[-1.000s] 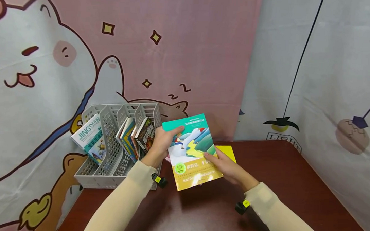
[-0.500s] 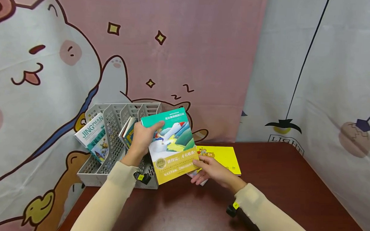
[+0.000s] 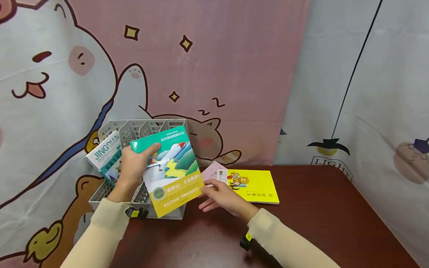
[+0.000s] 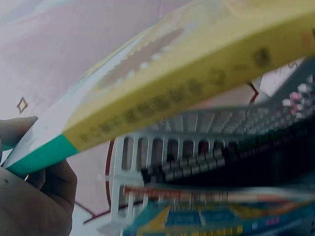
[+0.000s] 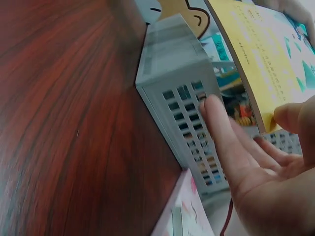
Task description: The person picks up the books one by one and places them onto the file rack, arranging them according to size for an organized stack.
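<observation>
A book with a green, white and yellow cover (image 3: 174, 164) is held tilted in front of a grey file rack (image 3: 137, 204). My left hand (image 3: 132, 166) grips it by its upper left edge, thumb across the front cover. In the left wrist view the book's yellow-and-green spine (image 4: 162, 101) shows above the rack's slots. My right hand (image 3: 224, 195) is at the lower right corner. Its thumb touches the yellow part of the cover, and its other fingers (image 5: 219, 120) are extended, apart from the book.
Another book (image 3: 109, 154) leans in the rack's left slot. Several books (image 4: 221, 214) stand in other slots, partly hidden by the held one. A yellow book (image 3: 256, 186) and a pink one (image 3: 213, 170) lie on the dark red table (image 3: 321, 216) right of the rack.
Both hands have moved left with the book, which is now in front of the rack. The right hand has loosened from its side, leaving the thumb at the corner. The yellow and pink books are uncovered.
</observation>
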Action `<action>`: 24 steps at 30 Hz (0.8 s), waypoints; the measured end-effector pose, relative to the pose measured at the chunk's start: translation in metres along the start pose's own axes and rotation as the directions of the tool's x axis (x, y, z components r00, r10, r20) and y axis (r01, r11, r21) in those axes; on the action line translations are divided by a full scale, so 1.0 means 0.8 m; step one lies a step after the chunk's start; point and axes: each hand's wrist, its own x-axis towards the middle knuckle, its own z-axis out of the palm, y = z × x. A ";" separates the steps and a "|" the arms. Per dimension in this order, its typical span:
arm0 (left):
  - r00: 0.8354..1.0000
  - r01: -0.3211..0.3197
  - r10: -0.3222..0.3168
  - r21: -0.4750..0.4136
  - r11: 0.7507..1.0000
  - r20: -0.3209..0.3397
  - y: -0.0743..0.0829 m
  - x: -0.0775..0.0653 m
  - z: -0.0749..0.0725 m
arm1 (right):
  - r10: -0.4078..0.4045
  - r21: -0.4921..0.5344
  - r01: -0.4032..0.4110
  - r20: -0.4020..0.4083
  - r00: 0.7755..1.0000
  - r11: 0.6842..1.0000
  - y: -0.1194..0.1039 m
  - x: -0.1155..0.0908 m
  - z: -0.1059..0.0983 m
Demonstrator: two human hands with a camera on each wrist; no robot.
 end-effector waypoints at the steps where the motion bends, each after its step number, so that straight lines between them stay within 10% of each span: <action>1: 1.000 -0.001 0.001 0.001 1.000 -0.017 0.000 -0.001 -0.007 | -0.005 0.000 0.005 -0.011 1.000 1.000 0.000 0.005 0.006; 12: 0.982 0.107 -0.096 0.062 0.992 -0.160 -0.006 -0.011 -0.078 | -0.094 -0.211 0.066 -0.124 0.988 0.975 0.008 0.055 0.062; 18: 0.973 0.093 -0.069 0.101 0.990 -0.221 -0.003 -0.017 -0.112 | -0.141 -0.446 0.056 -0.159 0.977 0.893 0.014 0.065 0.095; 24: 0.949 0.130 -0.141 -0.058 0.990 -0.281 0.001 -0.016 -0.153 | -0.182 -0.583 0.063 -0.148 0.972 0.810 0.018 0.065 0.104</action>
